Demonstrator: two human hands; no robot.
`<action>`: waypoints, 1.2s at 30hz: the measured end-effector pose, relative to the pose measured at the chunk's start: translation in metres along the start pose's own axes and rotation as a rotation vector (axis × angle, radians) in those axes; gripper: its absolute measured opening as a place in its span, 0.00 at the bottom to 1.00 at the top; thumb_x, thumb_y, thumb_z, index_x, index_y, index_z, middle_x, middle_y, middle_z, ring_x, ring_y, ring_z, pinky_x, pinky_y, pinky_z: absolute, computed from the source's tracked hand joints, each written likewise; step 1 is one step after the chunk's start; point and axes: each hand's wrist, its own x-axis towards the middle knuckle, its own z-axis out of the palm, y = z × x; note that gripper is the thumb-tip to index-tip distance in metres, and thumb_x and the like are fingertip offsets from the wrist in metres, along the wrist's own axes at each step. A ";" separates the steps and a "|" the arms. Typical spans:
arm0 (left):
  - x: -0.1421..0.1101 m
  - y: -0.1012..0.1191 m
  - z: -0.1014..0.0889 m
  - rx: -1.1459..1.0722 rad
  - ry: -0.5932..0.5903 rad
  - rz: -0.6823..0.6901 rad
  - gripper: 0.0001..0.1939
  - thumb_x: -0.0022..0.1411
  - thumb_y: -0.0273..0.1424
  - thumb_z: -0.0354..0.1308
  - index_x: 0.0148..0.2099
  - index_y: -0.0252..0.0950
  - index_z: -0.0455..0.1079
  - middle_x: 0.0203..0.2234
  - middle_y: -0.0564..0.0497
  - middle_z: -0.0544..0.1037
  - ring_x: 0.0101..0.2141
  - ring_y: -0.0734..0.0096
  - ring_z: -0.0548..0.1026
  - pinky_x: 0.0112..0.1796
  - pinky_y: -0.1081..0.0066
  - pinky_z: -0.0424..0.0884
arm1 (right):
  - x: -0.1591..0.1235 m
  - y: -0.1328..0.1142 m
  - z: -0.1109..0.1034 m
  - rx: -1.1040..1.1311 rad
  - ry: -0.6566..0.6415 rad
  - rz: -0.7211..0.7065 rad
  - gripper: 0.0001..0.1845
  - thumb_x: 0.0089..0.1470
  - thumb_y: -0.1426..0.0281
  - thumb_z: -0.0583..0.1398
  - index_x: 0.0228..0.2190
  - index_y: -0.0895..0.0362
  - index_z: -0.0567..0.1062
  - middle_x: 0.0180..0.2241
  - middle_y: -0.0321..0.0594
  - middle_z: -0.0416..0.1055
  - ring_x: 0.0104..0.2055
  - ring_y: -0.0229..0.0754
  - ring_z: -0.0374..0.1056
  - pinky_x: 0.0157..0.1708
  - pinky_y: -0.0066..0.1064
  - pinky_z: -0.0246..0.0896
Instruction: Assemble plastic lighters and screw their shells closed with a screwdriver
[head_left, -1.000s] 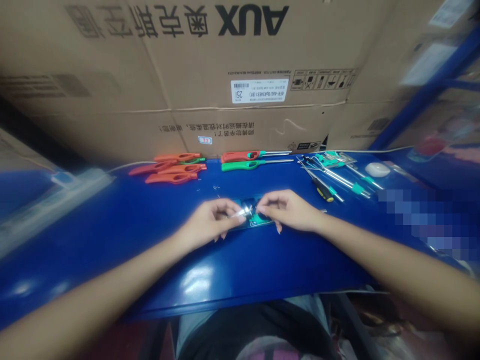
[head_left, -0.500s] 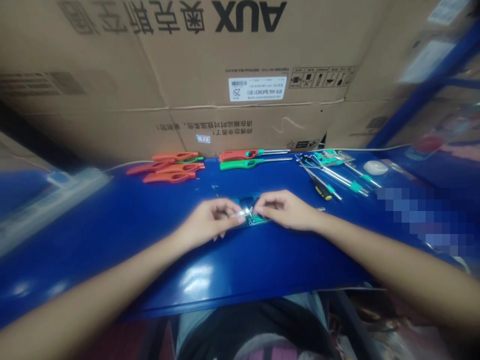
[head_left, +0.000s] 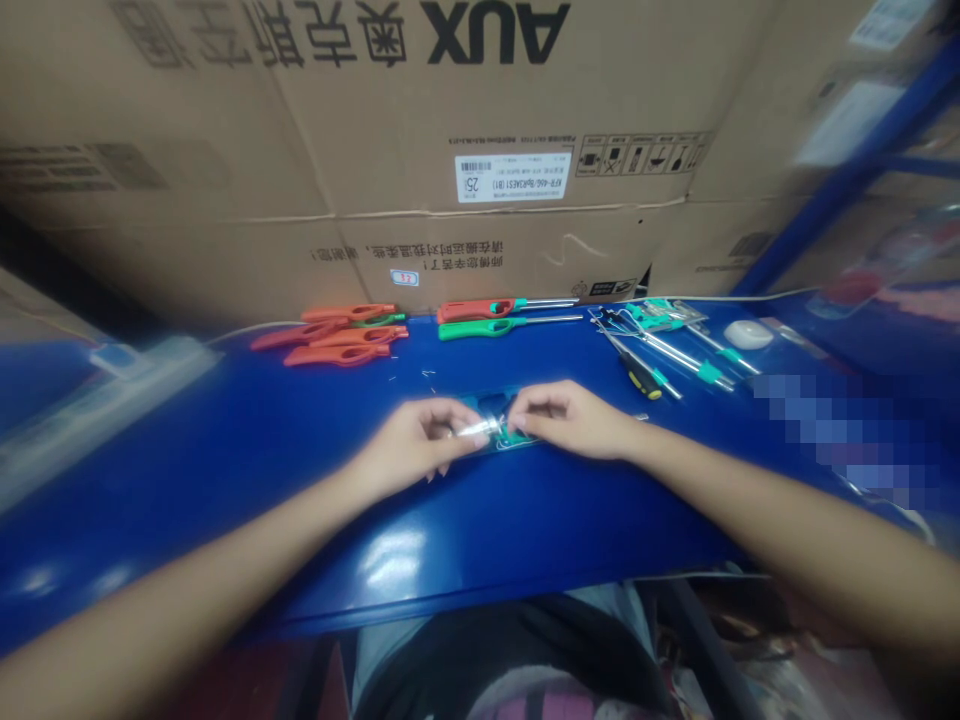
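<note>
My left hand [head_left: 427,438] is closed, thumb against fingers, on a small shiny metal tube [head_left: 480,428] that points to the right. Close by on the right, my right hand [head_left: 562,418] pinches with thumb and fingertips at the tube's end. What sits between those fingertips is too small to make out. Beneath both hands lies a flat, clear-and-teal piece [head_left: 517,440] with a thin white wire on it, mostly covered by the fingers.
Orange lighter handles [head_left: 349,337] lie at the back left. Long-nosed lighters, one red [head_left: 480,309] and one green [head_left: 480,328], sit mid-back. To the right are metal tubes with teal ends [head_left: 682,355], a screwdriver [head_left: 643,380] and a white mouse-shaped object [head_left: 748,334]. A cardboard box [head_left: 360,180] stands behind.
Both hands stay in nearly the same place. The shiny tube in my left hand shows slightly more of its length and catches the light differently.
</note>
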 end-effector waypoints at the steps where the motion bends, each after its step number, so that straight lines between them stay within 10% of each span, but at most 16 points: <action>1: 0.000 0.000 0.000 0.001 -0.001 0.000 0.18 0.54 0.40 0.70 0.42 0.32 0.76 0.24 0.55 0.75 0.16 0.83 0.67 0.15 0.81 0.63 | 0.000 0.000 0.000 -0.001 -0.001 0.000 0.13 0.58 0.61 0.62 0.31 0.59 0.78 0.33 0.41 0.77 0.37 0.41 0.70 0.42 0.35 0.66; 36: -0.001 -0.001 0.001 0.021 0.023 -0.001 0.18 0.53 0.41 0.71 0.40 0.32 0.77 0.21 0.54 0.77 0.14 0.83 0.64 0.13 0.81 0.58 | 0.000 0.005 0.003 -0.097 0.006 -0.039 0.14 0.60 0.61 0.60 0.31 0.59 0.76 0.32 0.41 0.75 0.35 0.41 0.69 0.39 0.34 0.66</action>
